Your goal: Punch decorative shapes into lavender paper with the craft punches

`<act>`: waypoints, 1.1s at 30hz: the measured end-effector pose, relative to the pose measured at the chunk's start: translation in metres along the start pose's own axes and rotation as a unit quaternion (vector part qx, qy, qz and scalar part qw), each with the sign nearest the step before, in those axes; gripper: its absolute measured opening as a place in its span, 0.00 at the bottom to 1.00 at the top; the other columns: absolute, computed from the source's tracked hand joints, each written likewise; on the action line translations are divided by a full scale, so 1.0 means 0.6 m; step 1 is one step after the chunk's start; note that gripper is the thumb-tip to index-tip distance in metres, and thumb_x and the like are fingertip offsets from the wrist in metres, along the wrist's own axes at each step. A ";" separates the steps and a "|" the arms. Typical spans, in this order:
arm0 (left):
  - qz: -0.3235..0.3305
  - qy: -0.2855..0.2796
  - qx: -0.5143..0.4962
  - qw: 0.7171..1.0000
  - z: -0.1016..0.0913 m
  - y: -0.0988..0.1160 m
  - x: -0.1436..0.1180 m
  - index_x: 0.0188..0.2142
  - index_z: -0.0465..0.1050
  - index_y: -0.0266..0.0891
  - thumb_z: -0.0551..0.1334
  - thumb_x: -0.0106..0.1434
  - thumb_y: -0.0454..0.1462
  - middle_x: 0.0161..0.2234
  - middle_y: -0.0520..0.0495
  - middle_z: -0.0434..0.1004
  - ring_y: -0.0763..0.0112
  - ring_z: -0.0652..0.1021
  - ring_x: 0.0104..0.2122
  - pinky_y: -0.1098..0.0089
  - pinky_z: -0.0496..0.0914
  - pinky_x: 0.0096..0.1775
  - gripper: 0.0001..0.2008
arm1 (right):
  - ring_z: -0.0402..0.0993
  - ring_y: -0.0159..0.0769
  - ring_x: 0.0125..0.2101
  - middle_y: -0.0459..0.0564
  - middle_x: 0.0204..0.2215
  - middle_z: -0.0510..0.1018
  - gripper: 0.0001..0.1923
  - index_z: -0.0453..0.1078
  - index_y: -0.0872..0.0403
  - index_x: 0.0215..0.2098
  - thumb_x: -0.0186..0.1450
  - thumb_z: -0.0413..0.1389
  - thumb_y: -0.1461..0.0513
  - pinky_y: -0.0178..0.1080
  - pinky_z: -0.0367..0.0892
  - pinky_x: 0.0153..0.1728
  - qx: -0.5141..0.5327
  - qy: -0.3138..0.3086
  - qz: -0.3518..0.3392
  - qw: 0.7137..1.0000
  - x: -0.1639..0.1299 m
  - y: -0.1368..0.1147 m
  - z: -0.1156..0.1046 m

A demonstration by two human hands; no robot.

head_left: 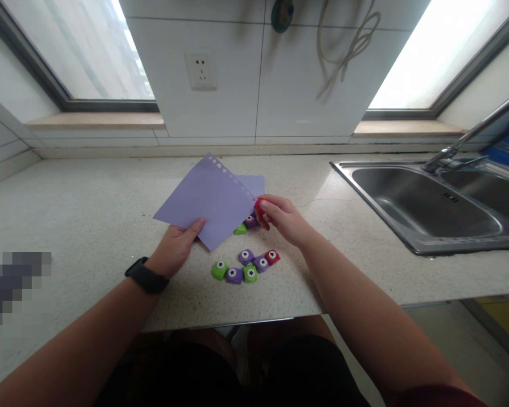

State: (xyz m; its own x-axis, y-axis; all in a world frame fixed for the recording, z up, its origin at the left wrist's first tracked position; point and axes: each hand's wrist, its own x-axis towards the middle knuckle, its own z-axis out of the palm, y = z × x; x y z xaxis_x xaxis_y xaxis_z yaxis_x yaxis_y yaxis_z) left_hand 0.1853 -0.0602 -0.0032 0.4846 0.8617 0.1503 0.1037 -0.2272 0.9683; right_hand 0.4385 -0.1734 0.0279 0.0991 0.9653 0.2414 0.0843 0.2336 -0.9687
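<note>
While my left hand is pinching the purple paper by its near corner, my right hand is clamping a red punch on the sheet's right edge. Paper is tilting up-left from the punch; spare punches are lying just below on the counter.

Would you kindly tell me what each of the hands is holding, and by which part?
The left hand holds the purple paper sheet by its lower corner; the right hand pinches a small red punch at the sheet's right edge.

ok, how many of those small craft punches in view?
8. Five clustered on the counter: green, purple, green, purple, red. Green and purple under the paper's edge; red in the right hand. More may be hidden.
</note>
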 end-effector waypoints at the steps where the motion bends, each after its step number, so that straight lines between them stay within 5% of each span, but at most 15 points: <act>1: 0.001 0.001 -0.003 1.000 0.000 0.000 0.000 0.56 0.76 0.34 0.65 0.65 0.54 0.57 0.37 0.79 0.51 0.73 0.62 0.54 0.60 0.68 0.30 | 0.65 0.27 0.22 0.42 0.23 0.70 0.21 0.69 0.55 0.31 0.70 0.57 0.46 0.33 0.60 0.24 -0.002 0.001 0.001 1.000 0.000 -0.002 0.001; 15: 0.002 0.000 0.001 1.000 0.000 0.005 -0.002 0.56 0.77 0.34 0.66 0.65 0.53 0.58 0.38 0.79 0.51 0.73 0.62 0.54 0.59 0.68 0.29 | 0.65 0.31 0.24 0.44 0.25 0.69 0.11 0.71 0.55 0.36 0.66 0.53 0.56 0.35 0.58 0.22 0.061 -0.021 0.030 0.997 0.004 0.010 0.000; 21: 0.007 0.004 0.004 1.000 0.000 0.007 -0.003 0.55 0.77 0.33 0.65 0.66 0.53 0.57 0.37 0.79 0.52 0.74 0.61 0.56 0.61 0.67 0.28 | 0.67 0.31 0.24 0.44 0.26 0.70 0.16 0.73 0.57 0.44 0.66 0.56 0.53 0.35 0.58 0.22 0.053 0.007 0.044 0.998 0.004 0.008 -0.001; 33: 0.010 0.008 -0.014 1.000 0.000 0.006 -0.002 0.54 0.78 0.32 0.67 0.64 0.52 0.56 0.36 0.79 0.51 0.76 0.60 0.55 0.63 0.66 0.29 | 0.64 0.30 0.24 0.43 0.24 0.68 0.17 0.73 0.56 0.40 0.68 0.56 0.50 0.35 0.57 0.23 -0.020 0.060 0.036 0.997 0.003 0.000 0.002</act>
State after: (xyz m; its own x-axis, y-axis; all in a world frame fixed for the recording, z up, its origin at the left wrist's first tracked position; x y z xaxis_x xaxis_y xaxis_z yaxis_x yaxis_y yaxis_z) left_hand 0.1853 -0.0620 0.0000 0.4717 0.8645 0.1733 0.0699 -0.2326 0.9701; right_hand 0.4372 -0.1713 0.0283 0.2245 0.9581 0.1779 0.1111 0.1562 -0.9814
